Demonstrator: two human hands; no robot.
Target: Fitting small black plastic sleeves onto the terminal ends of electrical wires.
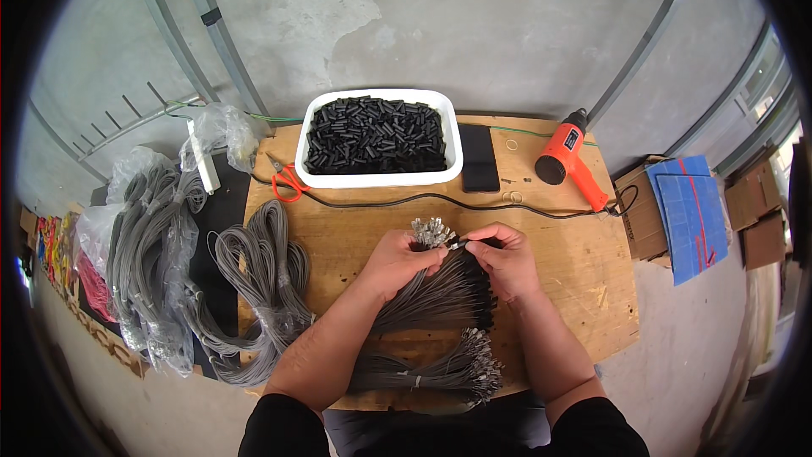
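My left hand (399, 259) is closed around a bunch of grey wires, whose silvery metal terminals (431, 232) stick up past the fingers. Right beside it, my right hand (507, 262) pinches a small black sleeve (462, 245) at the end of one wire. Fingers partly hide the spot where sleeve and terminal meet. Below the hands fans out a spread of grey wires (436, 294) with black sleeves on their right ends. Nearer to me lies a tied wire bundle (397, 375) with bare metal terminals. A white tub (381, 179) full of black sleeves (372, 135) stands at the back.
A red-orange heat gun (565, 152), a black phone (480, 161) and orange-handled scissors (290, 184) lie toward the back of the wooden table (584, 288). A black cord (406, 200) crosses it. Coiled grey wires (269, 262) and plastic-wrapped bundles (148, 254) fill the left.
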